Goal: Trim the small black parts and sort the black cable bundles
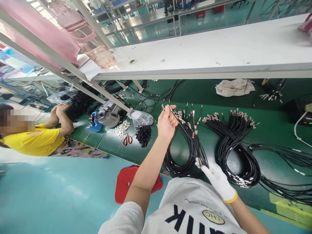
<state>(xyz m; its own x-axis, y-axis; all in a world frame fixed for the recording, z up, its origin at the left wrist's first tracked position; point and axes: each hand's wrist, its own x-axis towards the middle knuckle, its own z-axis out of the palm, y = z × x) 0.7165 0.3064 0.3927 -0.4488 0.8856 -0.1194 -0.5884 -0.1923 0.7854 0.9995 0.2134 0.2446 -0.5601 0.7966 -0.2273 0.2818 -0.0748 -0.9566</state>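
Note:
Bare, my left hand (167, 123) is closed in a pinch on the metal-tipped end of a black cable, above the green bench. My right hand (214, 177), in a white glove with a yellow cuff, grips a bunch of black cables (198, 146) low down near my shirt. Their metal ends fan out upward between my hands. Behind them a coiled cable bundle (179, 164) lies on the bench. To the right rests another looped bundle (241, 159) with many metal connectors at its far end.
On the left are red-handled cutters (127, 140), a pile of black pieces (143, 136), pale metal parts (122, 128), a plastic bag (140, 119) and a grey machine (108, 114). A white shelf (195, 52) crosses above. A red stool (124, 183) stands below. A person in yellow (36, 139) sits left.

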